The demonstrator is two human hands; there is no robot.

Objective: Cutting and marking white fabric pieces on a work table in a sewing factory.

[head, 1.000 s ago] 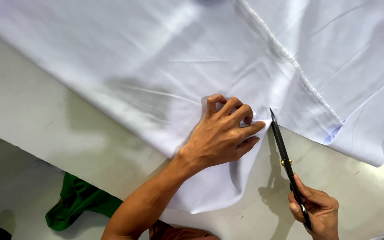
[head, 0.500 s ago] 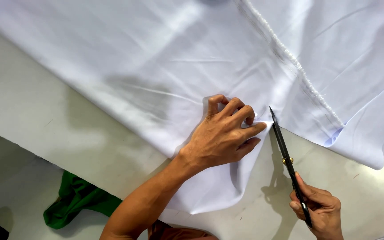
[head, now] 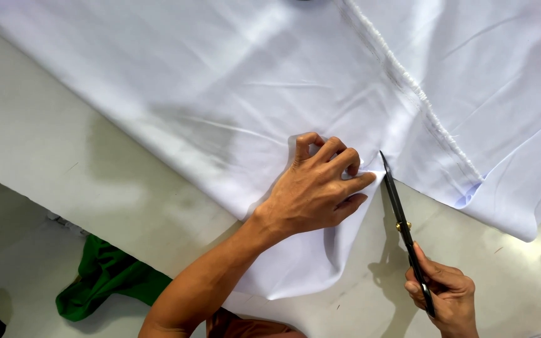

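Observation:
A large white cloth [head: 233,94] lies spread over a pale table [head: 51,169], with a frayed selvedge seam running diagonally across its right part. My left hand [head: 317,188] presses down on the cloth near its lower edge, fingers bunched and pinching a fold. My right hand [head: 446,294] grips the handles of long black scissors [head: 402,219]. The blades are together and point up toward the cloth edge, their tip right beside my left fingertips.
A green piece of fabric [head: 104,281] lies on the floor below the table's near edge at lower left. A flap of the white cloth hangs over the table edge under my left forearm. Bare table top shows at lower right.
Nearly nothing has moved. My right hand and the scissors have shifted very slightly; my left hand keeps its hold on the cloth.

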